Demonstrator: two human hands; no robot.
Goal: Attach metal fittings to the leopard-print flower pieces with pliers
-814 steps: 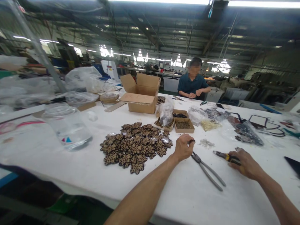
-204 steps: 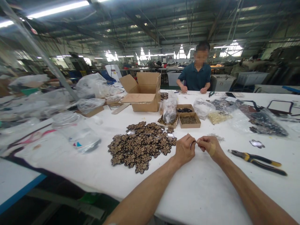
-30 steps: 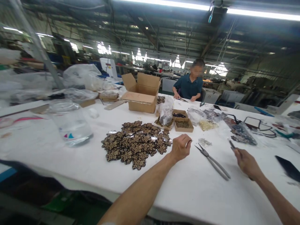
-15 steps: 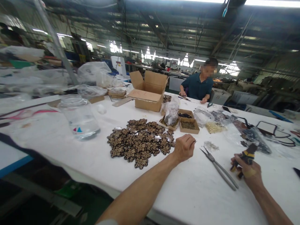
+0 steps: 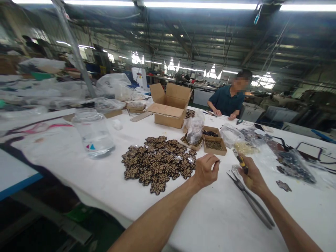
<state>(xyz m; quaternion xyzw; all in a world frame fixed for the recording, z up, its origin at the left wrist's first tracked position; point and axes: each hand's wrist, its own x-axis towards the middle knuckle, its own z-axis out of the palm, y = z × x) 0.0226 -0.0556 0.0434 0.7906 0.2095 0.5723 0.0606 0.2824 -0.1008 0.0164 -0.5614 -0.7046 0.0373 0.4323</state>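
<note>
My left hand (image 5: 207, 170) is closed in a pinch above the table, beside the right edge of a pile of leopard-print patches (image 5: 160, 162). A tiny shiny bit shows at its fingertips, too small to name. Wrapped in my right hand (image 5: 253, 178) are yellow-and-black pliers (image 5: 242, 163), their jaws pointing up and left toward the left hand. A scatter of small silvery bits (image 5: 235, 169) lies between the hands. Long grey pliers (image 5: 252, 201) rest on the white table below the right hand, tips toward the left hand.
Small cardboard trays (image 5: 217, 150) of brass-coloured and black parts sit beyond my left hand. Behind them stands an open carton (image 5: 169, 120). A clear jar (image 5: 94, 140) is at left; plastic bags (image 5: 298, 164) lie at right. Another person (image 5: 228, 98) works across the table.
My right hand has swung left and a little away from me with the pliers, coming near the left hand. A single patch now shows at right. My left hand keeps its pinch.
</note>
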